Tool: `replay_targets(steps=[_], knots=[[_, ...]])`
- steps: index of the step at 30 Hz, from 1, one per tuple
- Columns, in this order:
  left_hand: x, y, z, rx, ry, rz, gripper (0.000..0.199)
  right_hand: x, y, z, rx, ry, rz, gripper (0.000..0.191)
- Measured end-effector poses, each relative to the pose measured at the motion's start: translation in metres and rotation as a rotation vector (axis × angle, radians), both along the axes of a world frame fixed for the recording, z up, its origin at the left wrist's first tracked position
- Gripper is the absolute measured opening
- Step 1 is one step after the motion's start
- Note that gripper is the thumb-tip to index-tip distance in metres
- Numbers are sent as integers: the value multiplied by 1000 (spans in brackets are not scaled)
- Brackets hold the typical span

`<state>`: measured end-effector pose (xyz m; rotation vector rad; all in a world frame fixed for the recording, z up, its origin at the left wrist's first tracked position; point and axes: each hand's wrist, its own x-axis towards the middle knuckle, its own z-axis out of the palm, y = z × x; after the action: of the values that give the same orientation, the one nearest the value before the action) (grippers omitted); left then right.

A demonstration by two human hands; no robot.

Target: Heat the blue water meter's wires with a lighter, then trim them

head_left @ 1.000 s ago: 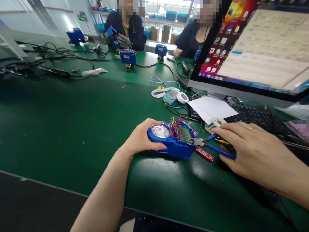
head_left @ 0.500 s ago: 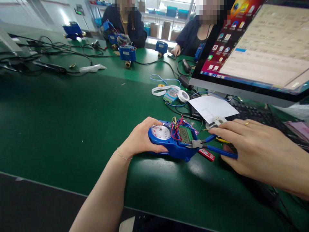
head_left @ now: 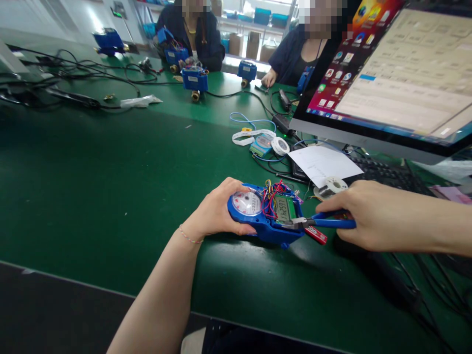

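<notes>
A blue meter [head_left: 273, 233] with a round dial, a small display and loose red, yellow and black wires lies on the green table. My left hand [head_left: 221, 209] grips its dial end, thumb on the near side and fingers on the far side. Blue-handled pliers [head_left: 332, 222] are held in my right hand [head_left: 356, 216], their jaws at the meter's right end, beside the display. A red object [head_left: 317, 235] lies just under the jaws. Behind my right hand is a spool [head_left: 334, 186].
A monitor [head_left: 391, 78], keyboard [head_left: 387, 172] and white paper [head_left: 324, 164] stand at the right. Beyond the meter lie a blue module [head_left: 261, 145] and a white roll [head_left: 280, 146]. Several blue devices, cables and two people are across the table [head_left: 110, 172].
My right hand has turned and its fingers have closed more around the handles. The plier handles have come closer together, and the jaws have shifted slightly right. My left hand has barely moved.
</notes>
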<state>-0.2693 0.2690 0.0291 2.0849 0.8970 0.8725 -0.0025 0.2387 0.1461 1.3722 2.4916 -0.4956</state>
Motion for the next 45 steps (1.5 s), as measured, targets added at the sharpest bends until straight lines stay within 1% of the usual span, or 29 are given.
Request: replay_targets(steps=[2, 5, 8, 9, 10, 12, 13, 15, 16, 19, 25, 27, 29, 35, 39, 41, 45], knots=[[0, 0, 0, -1, 1, -1, 66, -3, 3, 4, -49, -15, -25, 13], [-1, -1, 0, 2, -2, 0, 65, -7, 6, 8, -97, -63, -61, 14], [-1, -1, 0, 1, -3, -3, 66, -8, 3, 9, -112, -104, -53, 16], [-1, -1, 0, 0, -2, -4, 67, -7, 0, 7, -74, -100, -35, 20], [-1, -1, 0, -1, -2, -3, 67, -5, -4, 5, 2, -92, -9, 25], [-1, -1, 0, 1, 2, 1, 67, -2, -15, 0, 232, -84, 48, 39], [-1, -1, 0, 3, 4, 2, 67, 1, -21, -2, 350, -93, 76, 43], [-1, 0, 0, 5, 6, -1, 67, 4, -32, -6, 514, -135, 111, 43], [-1, 0, 0, 3, 5, -4, 66, 6, -37, -7, 553, -153, 119, 41], [-1, 0, 0, -10, 0, -4, 66, 7, -45, -8, 583, -180, 116, 40], [-1, -1, 1, -14, 1, -1, 66, 3, -45, -10, 632, -176, 124, 37], [-1, -1, 1, -13, 6, -2, 66, 4, -43, -11, 611, -171, 112, 36], [-1, -2, 1, -10, 10, -5, 66, 5, -40, -13, 556, -172, 88, 36], [-1, -1, -1, 8, -7, -23, 66, 5, -28, -12, 322, -167, 14, 32], [-1, 0, -2, -4, -11, -23, 66, -5, -21, -3, 102, -151, -78, 19], [-1, -1, -2, -10, -14, -25, 66, -12, -16, 4, 19, -153, -109, 19], [-1, -1, 0, -20, -10, -20, 66, -19, -7, 14, -134, -181, -123, 20]])
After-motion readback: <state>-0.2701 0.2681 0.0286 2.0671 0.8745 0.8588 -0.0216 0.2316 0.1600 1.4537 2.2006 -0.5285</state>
